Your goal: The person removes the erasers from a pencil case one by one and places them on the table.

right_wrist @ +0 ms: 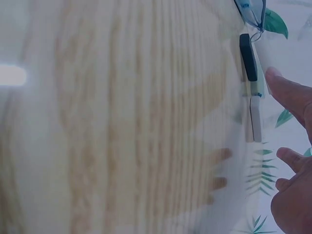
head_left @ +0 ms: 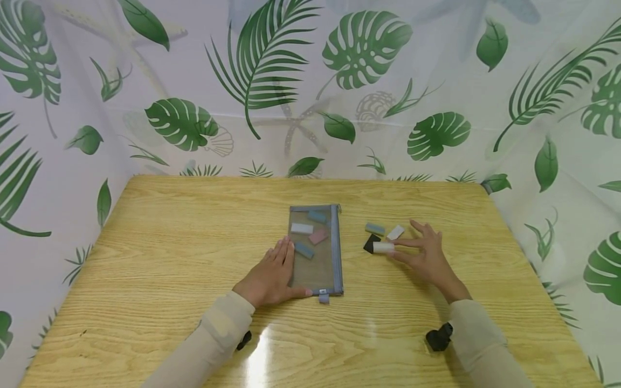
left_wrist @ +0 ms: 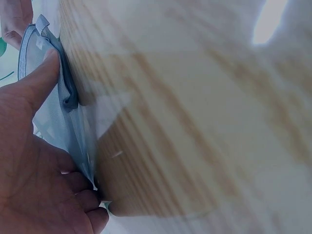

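A grey mesh zipper pouch (head_left: 315, 264) lies in the middle of the wooden table (head_left: 170, 242), with several small erasers (head_left: 302, 228) inside. My left hand (head_left: 278, 267) rests flat on the pouch's left edge, thumb along its near end; in the left wrist view the left hand (left_wrist: 34, 161) presses the mesh pouch (left_wrist: 53, 122). My right hand (head_left: 412, 250) is spread, its fingertips at the end of a white eraser (head_left: 383, 247) beside a black eraser (head_left: 371, 243). The right wrist view shows the right hand (right_wrist: 292, 146) with straight fingers near the white eraser (right_wrist: 255, 119) and black eraser (right_wrist: 247, 56).
A blue-grey eraser (head_left: 374, 228) and another white eraser (head_left: 395, 232) lie loose just beyond the right hand. A leaf-print curtain (head_left: 368, 97) closes in the table at the back and both sides. Bare wood stretches left of the pouch and along the near edge.
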Demonstrator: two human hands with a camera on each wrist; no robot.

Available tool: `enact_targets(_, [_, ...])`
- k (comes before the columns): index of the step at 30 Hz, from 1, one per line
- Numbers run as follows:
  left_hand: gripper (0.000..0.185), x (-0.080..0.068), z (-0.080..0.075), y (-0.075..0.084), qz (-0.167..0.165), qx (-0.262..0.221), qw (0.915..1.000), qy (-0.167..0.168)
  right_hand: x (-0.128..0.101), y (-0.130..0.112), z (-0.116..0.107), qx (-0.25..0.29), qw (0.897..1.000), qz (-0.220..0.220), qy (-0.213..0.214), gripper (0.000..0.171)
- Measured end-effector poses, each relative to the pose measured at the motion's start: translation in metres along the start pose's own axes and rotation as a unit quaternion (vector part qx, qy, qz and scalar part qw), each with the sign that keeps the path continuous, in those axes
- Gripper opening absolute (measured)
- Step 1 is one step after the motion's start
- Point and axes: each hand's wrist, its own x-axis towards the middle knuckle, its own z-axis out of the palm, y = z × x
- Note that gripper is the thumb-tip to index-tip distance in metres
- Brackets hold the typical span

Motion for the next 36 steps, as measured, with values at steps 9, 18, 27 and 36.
enact_targets(9, [0.112, -0.001, -0.001, 0.000, 0.002, -0.005, 1.0000, -0.001, -0.003, 0.010, -0.002, 0.001, 1.000, 0.012, 0.006, 0.029])
enact_targets(18, [0.112, -0.001, -0.001, -0.001, 0.007, -0.009, 0.9999, 0.003, -0.005, 0.014, -0.004, -0.011, 1.000, 0.024, 0.011, 0.027])
enact_targets(27, [0.111, 0.000, -0.001, -0.001, 0.009, -0.003, 1.0000, 0.003, -0.010, 0.016, -0.007, -0.010, 1.000, 0.024, 0.007, 0.030])
enact_targets(36, [0.111, 0.000, 0.000, -0.001, 0.011, -0.009, 0.9999, 0.008, -0.012, 0.019, -0.006, -0.014, 1.000, 0.017, 0.011, 0.029])
